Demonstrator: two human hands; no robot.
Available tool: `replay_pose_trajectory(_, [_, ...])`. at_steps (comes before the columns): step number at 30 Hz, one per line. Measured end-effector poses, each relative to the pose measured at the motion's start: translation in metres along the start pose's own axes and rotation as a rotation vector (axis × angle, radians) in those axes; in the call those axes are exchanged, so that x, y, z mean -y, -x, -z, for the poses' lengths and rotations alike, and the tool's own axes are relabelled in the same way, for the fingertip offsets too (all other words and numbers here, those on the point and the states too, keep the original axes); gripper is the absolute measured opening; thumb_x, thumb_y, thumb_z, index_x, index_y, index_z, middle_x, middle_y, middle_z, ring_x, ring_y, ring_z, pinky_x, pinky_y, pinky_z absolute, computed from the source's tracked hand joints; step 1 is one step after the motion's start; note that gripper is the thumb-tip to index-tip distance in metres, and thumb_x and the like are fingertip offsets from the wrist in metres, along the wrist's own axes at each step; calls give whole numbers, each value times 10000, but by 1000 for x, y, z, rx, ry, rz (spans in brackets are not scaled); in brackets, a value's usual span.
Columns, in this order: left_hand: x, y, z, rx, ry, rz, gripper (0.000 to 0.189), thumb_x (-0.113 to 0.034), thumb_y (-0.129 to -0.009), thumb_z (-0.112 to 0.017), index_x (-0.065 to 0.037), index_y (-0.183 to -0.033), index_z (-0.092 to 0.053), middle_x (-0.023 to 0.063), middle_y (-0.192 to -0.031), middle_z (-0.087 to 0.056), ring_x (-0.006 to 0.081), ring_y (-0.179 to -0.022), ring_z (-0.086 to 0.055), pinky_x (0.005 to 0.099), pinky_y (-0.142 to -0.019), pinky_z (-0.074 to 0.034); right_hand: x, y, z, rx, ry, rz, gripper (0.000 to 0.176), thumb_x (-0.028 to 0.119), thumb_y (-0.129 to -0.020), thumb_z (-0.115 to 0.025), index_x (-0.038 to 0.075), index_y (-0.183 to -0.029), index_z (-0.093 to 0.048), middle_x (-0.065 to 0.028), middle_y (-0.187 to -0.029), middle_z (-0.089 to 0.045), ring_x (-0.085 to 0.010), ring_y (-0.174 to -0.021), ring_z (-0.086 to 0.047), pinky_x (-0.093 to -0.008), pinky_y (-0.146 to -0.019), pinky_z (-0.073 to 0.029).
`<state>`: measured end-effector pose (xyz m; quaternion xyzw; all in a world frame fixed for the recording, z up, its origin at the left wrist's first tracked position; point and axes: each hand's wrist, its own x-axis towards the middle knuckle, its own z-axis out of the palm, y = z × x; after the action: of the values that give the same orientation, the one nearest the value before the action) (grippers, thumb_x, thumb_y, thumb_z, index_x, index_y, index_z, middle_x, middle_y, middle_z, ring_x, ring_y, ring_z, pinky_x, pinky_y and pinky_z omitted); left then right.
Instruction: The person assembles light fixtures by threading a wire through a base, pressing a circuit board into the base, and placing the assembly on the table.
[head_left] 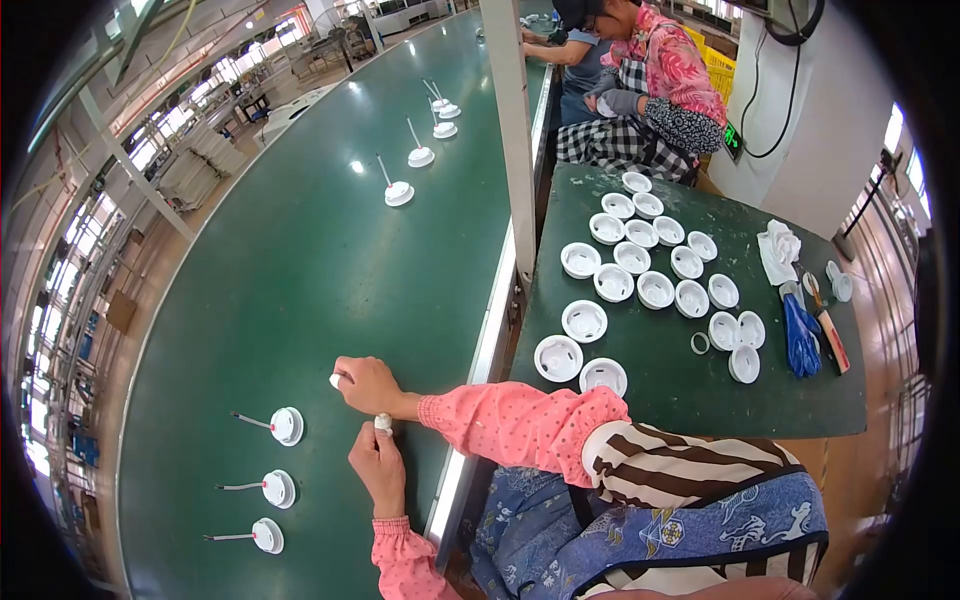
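Over the green belt (pixel 330 290), my right hand (pixel 368 386) is closed, its fingers curled, with a small white covering or piece at a fingertip. Just below it, my left hand (pixel 379 468) is also closed, with a similar white tip pointing up by my right wrist. Whatever either hand pinches is too small or hidden to tell. To their left lie three round white parts with thin wires: an upper one (pixel 287 426), a middle one (pixel 279 489) and a lower one (pixel 268 536).
More wired white parts (pixel 399 193) lie farther up the belt. On the green side table (pixel 690 395) are several white round cups (pixel 655 290), a blue-handled tool (pixel 800 335) and crumpled white tissue (pixel 780 250). A grey post (pixel 510 130) stands between the surfaces. Two co-workers sit beyond.
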<state>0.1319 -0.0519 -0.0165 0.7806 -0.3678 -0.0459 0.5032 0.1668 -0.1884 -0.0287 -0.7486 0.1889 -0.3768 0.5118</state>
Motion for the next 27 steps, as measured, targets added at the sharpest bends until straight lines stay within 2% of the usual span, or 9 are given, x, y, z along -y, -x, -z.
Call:
replay_pose_trajectory(5, [-2, 0, 0, 5, 18, 5, 283, -84, -982, -522, 30, -744, -422, 108, -631, -390, 169, -588, -337, 349, -541, -331, -2, 0, -1, -8, 4, -12, 138, 161, -860, -614, 28, -869, -650, -158, -674, -640, -373, -629, -616, -467, -616, -469])
replay_pose_trajectory(8, [8, 0, -1, -14, 0, -73, 325, -161, -1034, -537, 10, -757, -527, -29, -617, -380, 65, -579, -334, 273, -511, -283, -1, -1, -1, -7, 2, -24, 138, 163, -865, -619, 28, -868, -650, -150, -669, -640, -362, -622, -617, -461, -611, -469])
replay_pose_trajectory(20, [5, -1, -1, -2, 21, -81, 351, -182, -1035, -544, 9, -746, -485, -16, -638, -386, 70, -606, -347, 274, -526, -299, -1, -3, -1, -40, -6, -41, 153, 171, -875, -633, 19, -866, -653, -154, -666, -638, -347, -614, -617, -453, -605, -470])
replay_pose_trajectory(23, [0, -1, -1, 6, 1, -47, 314, -129, -999, -534, 25, -750, -420, 109, -643, -376, 197, -586, -353, 359, -550, -339, 5, -4, 5, -11, -22, -89, 145, 164, -872, -621, 23, -865, -654, -181, -720, -661, -393, -695, -639, -488, -663, -488])
replay_pose_trajectory(24, [-1, 0, -1, 3, 6, -48, 313, -127, -998, -534, 25, -748, -422, 109, -642, -379, 200, -583, -357, 359, -548, -340, 7, -4, 6, 5, -27, -111, 142, 161, -871, -615, 25, -864, -654, -194, -747, -673, -417, -736, -650, -506, -691, -496])
replay_pose_trajectory(27, [-2, 0, 0, -10, 6, -49, 308, -123, -995, -533, 24, -745, -429, 109, -637, -387, 205, -572, -368, 360, -544, -343, 6, -6, 6, -11, -43, -102, 143, 160, -869, -615, 24, -859, -655, -192, -735, -670, -412, -721, -650, -502, -679, -497])
